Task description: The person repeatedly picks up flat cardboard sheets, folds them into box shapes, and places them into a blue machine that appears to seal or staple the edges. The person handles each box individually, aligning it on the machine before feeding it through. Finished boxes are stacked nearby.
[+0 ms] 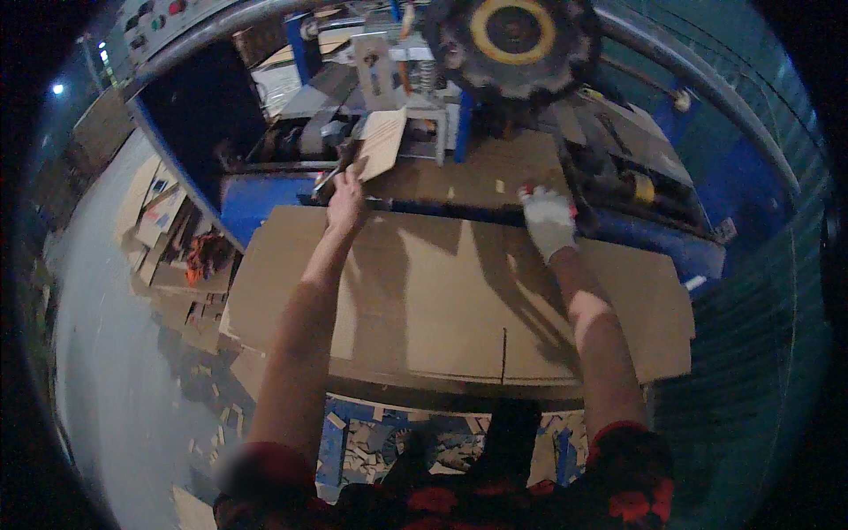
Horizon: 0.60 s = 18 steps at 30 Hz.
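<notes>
My left hand (347,201) is bare and reaches to the front edge of a blue machine (265,201). Its fingers point forward beside a dark metal piece and the lower corner of a light, printed sheet (382,146) that stands tilted; whether they touch the sheet is unclear. My right hand (549,219), in a white glove with red on it, lies with fingers stretched forward on the right part of a brown cardboard sheet (473,181) in the machine bed. Below both forearms lies a wide stack of flat cardboard (433,283) with a dark slot near its front edge.
A large dark wheel with a yellow ring (512,31) hangs over the bed. Metal rails curve around the machine, and a control panel with buttons (163,19) sits upper left. Cardboard scraps (190,283) lie on the floor at left, and more offcuts lie beneath the stack.
</notes>
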{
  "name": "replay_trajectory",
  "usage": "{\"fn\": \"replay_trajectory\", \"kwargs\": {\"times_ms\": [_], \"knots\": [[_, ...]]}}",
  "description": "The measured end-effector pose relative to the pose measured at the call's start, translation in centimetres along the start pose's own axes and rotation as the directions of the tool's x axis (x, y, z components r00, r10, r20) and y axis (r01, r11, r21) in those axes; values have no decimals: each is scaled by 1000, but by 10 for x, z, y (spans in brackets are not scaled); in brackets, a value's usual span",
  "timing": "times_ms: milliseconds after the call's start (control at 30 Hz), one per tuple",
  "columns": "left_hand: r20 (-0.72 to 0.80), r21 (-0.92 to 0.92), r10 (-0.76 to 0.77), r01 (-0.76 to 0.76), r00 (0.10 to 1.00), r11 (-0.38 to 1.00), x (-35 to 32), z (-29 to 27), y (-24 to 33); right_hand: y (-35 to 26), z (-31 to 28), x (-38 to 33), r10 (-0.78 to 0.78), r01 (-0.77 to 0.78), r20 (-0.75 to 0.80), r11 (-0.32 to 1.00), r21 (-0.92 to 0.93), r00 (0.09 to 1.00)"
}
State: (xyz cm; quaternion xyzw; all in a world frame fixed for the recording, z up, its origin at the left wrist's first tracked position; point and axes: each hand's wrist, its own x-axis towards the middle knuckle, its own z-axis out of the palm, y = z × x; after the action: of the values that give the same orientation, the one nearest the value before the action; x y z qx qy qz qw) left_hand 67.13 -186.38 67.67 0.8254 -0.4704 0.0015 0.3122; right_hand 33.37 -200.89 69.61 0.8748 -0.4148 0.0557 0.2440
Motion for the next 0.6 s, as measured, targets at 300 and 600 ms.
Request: {"fn": "replay_trajectory", "kwargs": {"times_ms": [300, 600], "knots": [[178, 255, 22, -67, 984, 965, -86, -54, -46, 43, 9, -43, 6, 181, -391, 881, 438, 920], [-48, 7, -256, 257, 965, 966, -246, -146, -194, 44, -47, -305, 223, -228, 49, 930, 289, 973]]}}
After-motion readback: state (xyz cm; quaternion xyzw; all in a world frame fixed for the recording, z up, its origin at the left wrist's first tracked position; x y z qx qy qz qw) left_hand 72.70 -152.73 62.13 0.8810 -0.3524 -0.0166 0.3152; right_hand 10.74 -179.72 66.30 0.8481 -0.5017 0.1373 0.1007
